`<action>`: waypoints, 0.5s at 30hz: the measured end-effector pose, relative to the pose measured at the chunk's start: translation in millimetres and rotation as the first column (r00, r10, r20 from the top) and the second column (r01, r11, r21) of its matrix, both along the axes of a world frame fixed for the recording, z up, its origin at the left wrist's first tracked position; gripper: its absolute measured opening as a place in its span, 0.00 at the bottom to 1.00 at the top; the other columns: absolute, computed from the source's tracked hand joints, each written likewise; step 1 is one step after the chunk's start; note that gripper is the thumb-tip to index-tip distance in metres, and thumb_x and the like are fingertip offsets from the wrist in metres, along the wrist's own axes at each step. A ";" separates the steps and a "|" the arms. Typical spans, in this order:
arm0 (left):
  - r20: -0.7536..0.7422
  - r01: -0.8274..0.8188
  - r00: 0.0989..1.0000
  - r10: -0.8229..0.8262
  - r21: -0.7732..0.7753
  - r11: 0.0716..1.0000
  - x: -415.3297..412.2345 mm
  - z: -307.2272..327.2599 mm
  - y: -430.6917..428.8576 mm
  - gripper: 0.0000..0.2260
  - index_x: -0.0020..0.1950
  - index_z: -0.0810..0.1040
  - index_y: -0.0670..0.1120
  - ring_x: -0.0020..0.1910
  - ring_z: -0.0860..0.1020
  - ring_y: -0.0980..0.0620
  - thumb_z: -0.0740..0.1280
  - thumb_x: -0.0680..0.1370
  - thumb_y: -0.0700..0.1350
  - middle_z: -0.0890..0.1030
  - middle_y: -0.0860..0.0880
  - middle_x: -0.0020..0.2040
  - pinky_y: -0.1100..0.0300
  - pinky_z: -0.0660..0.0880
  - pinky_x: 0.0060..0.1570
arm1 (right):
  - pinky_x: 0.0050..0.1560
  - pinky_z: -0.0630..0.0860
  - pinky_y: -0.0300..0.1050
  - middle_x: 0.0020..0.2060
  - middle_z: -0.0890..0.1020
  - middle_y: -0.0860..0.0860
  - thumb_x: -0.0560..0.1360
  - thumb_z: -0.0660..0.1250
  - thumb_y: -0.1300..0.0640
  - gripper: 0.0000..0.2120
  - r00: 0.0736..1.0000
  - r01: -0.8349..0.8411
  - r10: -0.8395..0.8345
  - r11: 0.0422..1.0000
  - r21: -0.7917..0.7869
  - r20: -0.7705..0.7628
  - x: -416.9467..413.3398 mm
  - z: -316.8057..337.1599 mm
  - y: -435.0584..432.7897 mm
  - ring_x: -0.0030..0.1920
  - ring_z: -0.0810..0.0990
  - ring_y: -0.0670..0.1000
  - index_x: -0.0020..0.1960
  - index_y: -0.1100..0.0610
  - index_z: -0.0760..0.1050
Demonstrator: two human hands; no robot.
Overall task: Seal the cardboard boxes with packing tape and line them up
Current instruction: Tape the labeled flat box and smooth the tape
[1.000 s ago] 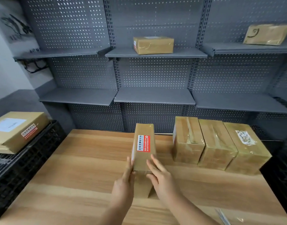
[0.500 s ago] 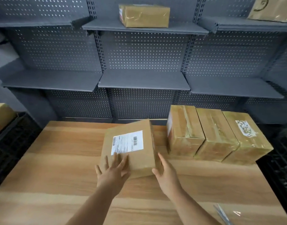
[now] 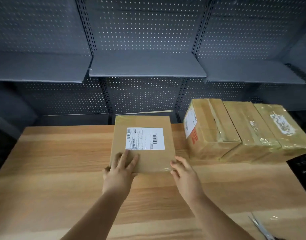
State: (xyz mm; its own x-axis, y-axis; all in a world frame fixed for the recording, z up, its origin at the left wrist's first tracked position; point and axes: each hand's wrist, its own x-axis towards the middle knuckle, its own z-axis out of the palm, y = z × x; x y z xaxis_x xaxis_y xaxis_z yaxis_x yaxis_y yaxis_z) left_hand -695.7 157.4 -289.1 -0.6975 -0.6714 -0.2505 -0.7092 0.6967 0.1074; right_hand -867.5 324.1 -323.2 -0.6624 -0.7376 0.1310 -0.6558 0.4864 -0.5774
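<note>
Both open: left hand (image 3: 120, 170) flat on labelled box (image 3: 149, 159), right hand (image 3: 183, 172) touching its corner; slide it squarely against the sealed boxes (image 3: 238, 130).

You face a light wood-grain tabletop (image 3: 53, 161). Behind it are dark grey perforated back panels (image 3: 143, 28), split by slotted uprights (image 3: 84, 26). Three flat grey shelves (image 3: 147, 68) run across at one level. Black mesh crate (image 3: 302, 168) at your right. Light dim.

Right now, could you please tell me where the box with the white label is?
In the head view the box lies flat on the table, left of three taped boxes, the left hand on top.
</note>
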 end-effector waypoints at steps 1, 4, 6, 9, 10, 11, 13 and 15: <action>-0.003 0.000 1.000 0.000 0.010 1.000 -7.6 0.2 -6.1 0.28 0.78 0.44 0.65 0.77 0.44 0.52 0.55 0.82 0.59 0.42 0.58 0.79 0.46 0.63 0.64 | 0.49 0.80 0.43 0.63 0.77 0.44 0.70 0.76 0.60 0.15 0.999 0.012 -0.011 1.000 0.020 -0.035 -4.8 4.0 -4.9 0.50 0.83 0.48 0.55 0.52 0.82; -0.045 0.011 0.999 -0.008 0.052 0.999 -33.6 -0.7 -16.7 0.28 0.78 0.47 0.62 0.77 0.45 0.53 0.57 0.82 0.57 0.44 0.59 0.79 0.45 0.63 0.63 | 0.56 0.79 0.44 0.62 0.79 0.48 0.74 0.71 0.49 0.15 0.986 0.002 0.009 0.998 0.066 -0.164 -11.9 8.7 -10.2 0.58 0.81 0.51 0.58 0.54 0.82; -0.067 0.063 0.996 -0.058 0.076 0.995 -49.5 -1.8 -15.2 0.26 0.78 0.49 0.62 0.77 0.45 0.53 0.57 0.83 0.54 0.43 0.59 0.79 0.44 0.63 0.63 | 0.61 0.77 0.48 0.66 0.76 0.52 0.78 0.60 0.44 0.22 0.980 0.045 -0.007 0.982 0.186 -0.197 -10.0 8.6 -5.3 0.64 0.78 0.55 0.63 0.56 0.79; -0.086 0.140 0.987 -0.134 0.081 0.987 -63.5 -2.8 -6.6 0.26 0.79 0.47 0.60 0.77 0.43 0.51 0.55 0.84 0.51 0.41 0.58 0.79 0.39 0.61 0.65 | 0.72 0.66 0.47 0.79 0.57 0.49 0.81 0.55 0.42 0.28 0.994 0.105 -0.085 0.928 0.357 -0.073 -8.9 13.5 8.2 0.77 0.61 0.53 0.77 0.53 0.63; -0.107 0.151 0.984 -0.142 0.087 0.985 -65.0 -1.7 -3.3 0.26 0.79 0.46 0.60 0.77 0.43 0.51 0.55 0.84 0.51 0.41 0.58 0.79 0.38 0.60 0.67 | 0.75 0.62 0.46 0.80 0.50 0.46 0.81 0.54 0.41 0.29 0.996 0.087 -0.079 0.919 0.385 -0.036 -10.4 18.1 13.4 0.79 0.54 0.50 0.79 0.51 0.57; -0.146 0.149 0.980 -0.133 0.105 0.983 -63.8 0.8 -0.5 0.27 0.79 0.46 0.60 0.78 0.42 0.51 0.56 0.83 0.52 0.42 0.58 0.79 0.38 0.59 0.68 | 0.76 0.58 0.45 0.80 0.47 0.44 0.81 0.54 0.41 0.29 0.998 0.068 -0.067 0.918 0.390 -0.015 -11.0 24.6 17.8 0.79 0.50 0.49 0.80 0.49 0.54; -0.262 0.120 0.962 -0.078 0.149 0.981 -52.5 9.0 2.4 0.27 0.79 0.50 0.60 0.78 0.43 0.53 0.57 0.82 0.55 0.45 0.59 0.80 0.39 0.53 0.71 | 0.74 0.57 0.40 0.78 0.54 0.42 0.81 0.58 0.43 0.28 0.997 0.064 -0.072 0.941 0.334 0.011 -10.7 43.1 22.2 0.78 0.54 0.47 0.79 0.47 0.57; -0.381 0.083 0.924 -0.027 0.132 0.988 -26.2 22.3 3.5 0.24 0.77 0.61 0.57 0.79 0.49 0.52 0.57 0.81 0.58 0.55 0.58 0.79 0.42 0.55 0.71 | 0.70 0.61 0.39 0.73 0.65 0.41 0.80 0.61 0.43 0.26 0.997 0.062 -0.070 0.978 0.200 0.037 -2.3 65.3 17.6 0.74 0.63 0.46 0.76 0.48 0.64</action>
State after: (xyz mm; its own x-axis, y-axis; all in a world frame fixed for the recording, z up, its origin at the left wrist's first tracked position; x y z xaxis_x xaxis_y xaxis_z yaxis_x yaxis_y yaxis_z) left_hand -721.9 160.9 -266.8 -0.7939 -0.6059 -0.0522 -0.5573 0.6906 0.4610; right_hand -869.7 341.7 -257.9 -0.7123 -0.7005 -0.0442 -0.5946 0.6356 -0.4924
